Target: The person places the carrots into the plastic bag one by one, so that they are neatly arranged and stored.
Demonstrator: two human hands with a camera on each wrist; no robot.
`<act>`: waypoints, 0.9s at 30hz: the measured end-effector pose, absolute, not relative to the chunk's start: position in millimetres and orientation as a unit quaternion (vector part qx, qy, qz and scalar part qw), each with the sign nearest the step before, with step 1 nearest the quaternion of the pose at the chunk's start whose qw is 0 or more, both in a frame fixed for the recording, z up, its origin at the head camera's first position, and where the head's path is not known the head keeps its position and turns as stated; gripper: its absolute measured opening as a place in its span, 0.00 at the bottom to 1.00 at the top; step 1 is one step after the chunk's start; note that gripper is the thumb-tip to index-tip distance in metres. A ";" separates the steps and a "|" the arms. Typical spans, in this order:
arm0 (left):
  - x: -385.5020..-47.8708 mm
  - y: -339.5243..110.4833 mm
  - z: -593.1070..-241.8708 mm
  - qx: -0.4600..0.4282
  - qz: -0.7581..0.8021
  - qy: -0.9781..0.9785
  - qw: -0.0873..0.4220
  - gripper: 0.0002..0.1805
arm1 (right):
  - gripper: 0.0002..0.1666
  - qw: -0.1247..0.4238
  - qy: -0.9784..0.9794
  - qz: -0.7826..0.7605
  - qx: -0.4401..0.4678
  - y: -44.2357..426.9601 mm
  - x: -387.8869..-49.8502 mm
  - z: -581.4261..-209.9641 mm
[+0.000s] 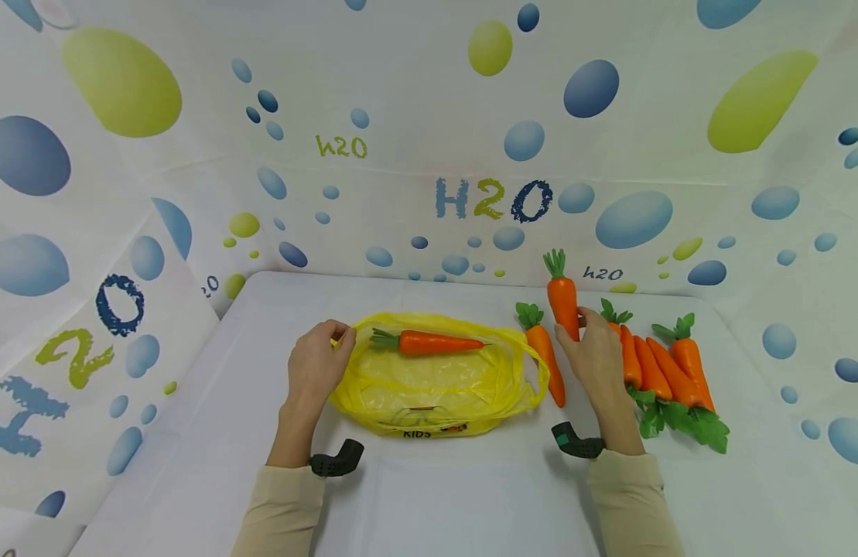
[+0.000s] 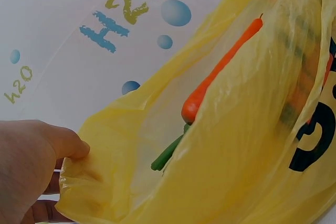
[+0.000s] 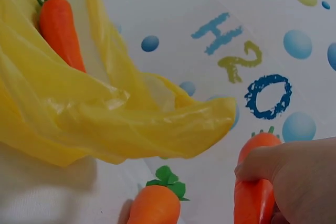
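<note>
Left hand [image 1: 317,367] pinching the left rim of a yellow bag [image 1: 373,410], one orange carrot [image 1: 439,343] lying inside it, right hand [image 1: 597,348] with fingers curled round a second carrot [image 1: 562,300], more carrots [image 1: 653,371] on the white counter [image 1: 470,507].

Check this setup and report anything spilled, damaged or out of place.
Nothing stands out as spilled or damaged. The yellow bag is wrinkled, as thin plastic would be, its rim pinched by the left hand. A lone carrot lies beside it, apart from the carrot group farther right.
</note>
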State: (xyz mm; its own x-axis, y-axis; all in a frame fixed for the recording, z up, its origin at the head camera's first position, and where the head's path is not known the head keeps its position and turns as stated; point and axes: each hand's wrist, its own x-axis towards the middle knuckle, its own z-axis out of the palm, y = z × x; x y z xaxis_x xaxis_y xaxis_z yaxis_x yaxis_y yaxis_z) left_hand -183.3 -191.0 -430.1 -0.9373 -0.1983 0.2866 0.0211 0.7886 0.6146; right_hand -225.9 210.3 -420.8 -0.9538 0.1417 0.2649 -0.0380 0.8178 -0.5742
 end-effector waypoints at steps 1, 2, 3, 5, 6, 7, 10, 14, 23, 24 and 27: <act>-183.4 -191.1 -430.2 0.048 -0.321 -0.930 0.171 0.17 | 0.34 0.152 -0.941 0.302 -0.024 209.5 -225.8 -420.2; -183.4 -191.1 -430.0 0.048 -0.321 -0.930 0.171 0.17 | 0.34 0.155 -0.940 0.302 -0.021 208.9 -225.8 -419.8; -183.4 -191.0 -429.9 0.050 -0.321 -0.930 0.170 0.17 | 0.33 0.157 -0.940 0.303 -0.018 208.2 -225.7 -419.2; -183.2 -191.1 -430.3 0.049 -0.320 -0.931 0.171 0.17 | 0.33 0.162 -0.939 0.304 -0.012 206.4 -224.9 -417.7; -183.1 -191.1 -430.2 0.048 -0.320 -0.931 0.171 0.17 | 0.33 0.164 -0.939 0.303 -0.009 205.6 -224.6 -417.1; -183.0 -191.0 -430.4 0.049 -0.320 -0.931 0.171 0.17 | 0.33 0.167 -0.939 0.302 -0.006 204.8 -224.4 -416.5; -182.6 -190.7 -430.6 0.048 -0.321 -0.930 0.171 0.16 | 0.32 0.179 -0.939 0.294 0.003 201.9 -223.1 -414.4; -182.8 -190.1 -430.1 0.048 -0.321 -0.931 0.169 0.16 | 0.31 0.191 -0.939 0.286 0.016 197.3 -220.4 -410.6; -183.4 -190.1 -429.3 0.048 -0.324 -0.930 0.164 0.16 | 0.31 0.196 -0.942 0.270 0.034 189.0 -216.9 -407.3; -183.7 -190.3 -429.7 0.048 -0.325 -0.931 0.163 0.16 | 0.31 0.200 -0.942 0.267 0.039 188.0 -216.6 -407.1; -183.8 -190.5 -429.7 0.049 -0.324 -0.931 0.160 0.17 | 0.30 0.223 -0.937 0.261 0.058 185.3 -215.8 -406.8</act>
State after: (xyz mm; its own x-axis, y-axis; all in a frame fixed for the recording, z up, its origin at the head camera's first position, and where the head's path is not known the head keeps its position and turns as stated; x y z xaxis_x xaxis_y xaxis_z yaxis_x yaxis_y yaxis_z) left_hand -183.8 -190.5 -429.7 -0.9438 -0.1959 0.2661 0.0118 0.7848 0.6196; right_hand -215.8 185.3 -406.8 -0.8940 0.0080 0.4480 -0.2250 0.8565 -0.4644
